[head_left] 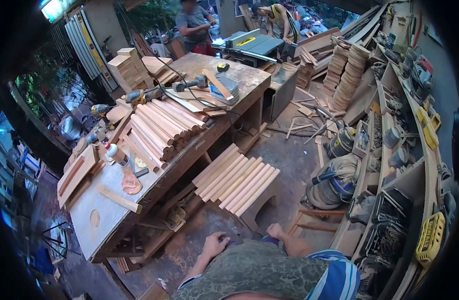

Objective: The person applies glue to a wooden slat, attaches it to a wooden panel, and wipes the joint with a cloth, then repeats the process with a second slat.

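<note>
My left hand rests low by my lap, fingers loosely bent and apart, with nothing visible in it. Across from it, my right hand is curled into a fist near my knee; I see nothing in it. Purple cloth shows beside both hands, next to my camouflage garment. Just ahead, several round wooden rods lie side by side on a low wooden stand. Neither hand touches them.
A workbench on the left carries stacked rods, drills, a glue bottle and a tape measure. A shop vacuum and tool shelves line the right. Two people stand near a table saw behind.
</note>
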{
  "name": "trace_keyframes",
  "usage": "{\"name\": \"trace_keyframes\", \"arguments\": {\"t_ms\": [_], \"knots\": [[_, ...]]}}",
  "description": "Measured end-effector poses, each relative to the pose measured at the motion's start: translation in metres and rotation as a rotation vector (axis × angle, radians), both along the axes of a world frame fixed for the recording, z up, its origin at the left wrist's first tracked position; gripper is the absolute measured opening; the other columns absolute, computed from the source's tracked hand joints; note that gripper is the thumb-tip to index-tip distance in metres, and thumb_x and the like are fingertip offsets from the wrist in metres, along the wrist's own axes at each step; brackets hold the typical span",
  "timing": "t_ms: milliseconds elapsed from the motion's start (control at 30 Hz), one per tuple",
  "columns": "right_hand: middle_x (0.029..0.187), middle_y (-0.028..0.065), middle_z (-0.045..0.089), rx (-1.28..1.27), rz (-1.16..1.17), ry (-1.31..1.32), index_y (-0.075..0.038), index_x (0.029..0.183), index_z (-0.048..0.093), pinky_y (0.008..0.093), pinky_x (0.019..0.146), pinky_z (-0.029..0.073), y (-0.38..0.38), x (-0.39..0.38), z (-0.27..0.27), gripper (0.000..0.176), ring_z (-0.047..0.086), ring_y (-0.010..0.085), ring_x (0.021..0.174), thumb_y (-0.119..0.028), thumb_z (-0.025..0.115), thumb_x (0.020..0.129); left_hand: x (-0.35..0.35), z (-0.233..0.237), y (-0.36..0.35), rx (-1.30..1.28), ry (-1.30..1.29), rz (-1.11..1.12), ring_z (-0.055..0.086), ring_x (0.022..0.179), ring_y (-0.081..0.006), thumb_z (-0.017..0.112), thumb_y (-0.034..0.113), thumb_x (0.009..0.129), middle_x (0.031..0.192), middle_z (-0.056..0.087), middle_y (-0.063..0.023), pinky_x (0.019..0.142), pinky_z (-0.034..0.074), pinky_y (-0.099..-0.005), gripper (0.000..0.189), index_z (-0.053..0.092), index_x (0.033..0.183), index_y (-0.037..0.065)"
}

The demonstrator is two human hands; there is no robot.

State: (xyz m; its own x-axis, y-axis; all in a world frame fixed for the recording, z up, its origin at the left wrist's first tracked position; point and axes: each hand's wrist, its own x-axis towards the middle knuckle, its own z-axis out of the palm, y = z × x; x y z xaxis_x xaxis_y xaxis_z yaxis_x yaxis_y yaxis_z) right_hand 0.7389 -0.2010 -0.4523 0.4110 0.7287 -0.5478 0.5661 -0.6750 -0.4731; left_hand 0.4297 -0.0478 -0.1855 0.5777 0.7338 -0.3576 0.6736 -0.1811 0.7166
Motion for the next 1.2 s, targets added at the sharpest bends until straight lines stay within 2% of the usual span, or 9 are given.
{"name": "trace_keyframes", "arguments": {"t_ms": [300,533,633,700,833,933,1000,1100,1200], "knots": [[0.089,0.0116,0.078,0.058,-0.165,0.071,-0.01,0.09,0.081,0.0369,0.084,0.058,-0.03,0.002,0.027,0.021,0.074,0.0251,0.088,-0.019,0.063,0.083,0.063,0.099,0.007,0.066,-0.474,0.044,0.071,0.08,-0.0134,0.077,0.018,0.089,0.09,0.076,-0.0112,0.075,0.056,-0.0297,0.018,0.077,0.099,0.003],[0.094,0.015,0.075,-0.154,0.463,-0.054,-0.012,0.087,0.078,0.0425,0.087,0.056,-0.073,0.031,-0.052,0.025,0.071,0.0356,0.098,-0.025,0.057,0.085,0.109,0.337,0.02,0.461,-1.233,-0.594,0.072,0.087,-0.0246,0.074,0.004,0.088,0.09,0.073,-0.0094,0.092,0.056,-0.0445,0.012,0.071,0.098,0.001],[0.097,0.0165,0.074,-0.094,0.215,-0.094,-0.01,0.089,0.078,0.0433,0.089,0.055,-0.064,0.016,-0.088,0.025,0.071,0.0358,0.098,-0.026,0.059,0.084,0.102,0.396,0.004,0.519,-1.414,-0.816,0.07,0.094,-0.0319,0.076,0.014,0.087,0.1,0.069,-0.0133,0.093,0.055,-0.0468,0.025,0.068,0.106,0.0],[0.098,0.0171,0.074,-0.017,0.11,-0.058,-0.009,0.089,0.078,0.0431,0.089,0.055,-0.057,0.012,-0.049,0.025,0.071,0.0352,0.098,-0.026,0.06,0.085,0.142,0.393,-0.003,0.7,-1.921,-0.906,0.069,0.076,-0.0281,0.065,0.056,0.093,0.094,0.07,-0.0087,0.083,0.056,-0.0471,0.045,0.063,0.134,0.039],[0.097,0.0206,0.073,0.102,-0.194,0.097,-0.005,0.093,0.076,0.0433,0.09,0.055,-0.045,0.012,-0.012,0.029,0.071,0.0356,0.097,-0.029,0.061,0.085,0.153,0.403,-0.021,0.636,-2.18,-0.758,0.067,0.076,-0.0248,0.067,0.043,0.096,0.093,0.068,-0.0075,0.079,0.056,-0.0458,0.029,0.067,0.124,0.04],[0.097,0.0212,0.074,0.019,-0.109,0.105,-0.004,0.095,0.076,0.0435,0.089,0.055,-0.04,0.023,-0.002,0.03,0.071,0.0354,0.097,-0.028,0.061,0.086,0.121,0.413,-0.012,0.079,-1.471,-1.166,0.067,0.096,-0.0315,0.076,0.016,0.085,0.105,0.066,-0.0155,0.093,0.054,-0.0467,0.022,0.068,0.1,0.002],[0.095,0.0233,0.073,0.007,-0.159,0.138,-0.001,0.094,0.075,0.0437,0.085,0.056,-0.038,0.023,-0.003,0.03,0.072,0.0353,0.092,-0.026,0.061,0.086,0.132,0.408,-0.038,0.108,-1.861,-0.794,0.065,0.076,-0.0244,0.066,0.036,0.098,0.091,0.067,-0.0077,0.077,0.055,-0.0437,0.022,0.07,0.12,0.036],[0.092,0.0254,0.073,-0.018,-0.187,0.163,0.002,0.093,0.074,0.0437,0.079,0.057,-0.05,0.016,-0.012,0.031,0.073,0.0348,0.086,-0.025,0.06,0.086,0.178,0.401,-0.023,0.526,-2.269,-0.844,0.064,0.076,-0.0241,0.07,0.026,0.096,0.086,0.064,-0.0089,0.074,0.055,-0.0394,0.018,0.072,0.113,0.029],[0.091,0.0253,0.073,0.004,-0.14,0.128,0.002,0.092,0.074,0.0433,0.077,0.057,-0.042,0.015,-0.01,0.031,0.073,0.0341,0.084,-0.024,0.06,0.086,0.109,0.457,-0.069,-0.183,-1.537,-0.028,0.063,0.076,-0.0252,0.072,0.018,0.094,0.082,0.062,-0.0098,0.07,0.054,-0.0353,0.015,0.073,0.105,0.028]]}}
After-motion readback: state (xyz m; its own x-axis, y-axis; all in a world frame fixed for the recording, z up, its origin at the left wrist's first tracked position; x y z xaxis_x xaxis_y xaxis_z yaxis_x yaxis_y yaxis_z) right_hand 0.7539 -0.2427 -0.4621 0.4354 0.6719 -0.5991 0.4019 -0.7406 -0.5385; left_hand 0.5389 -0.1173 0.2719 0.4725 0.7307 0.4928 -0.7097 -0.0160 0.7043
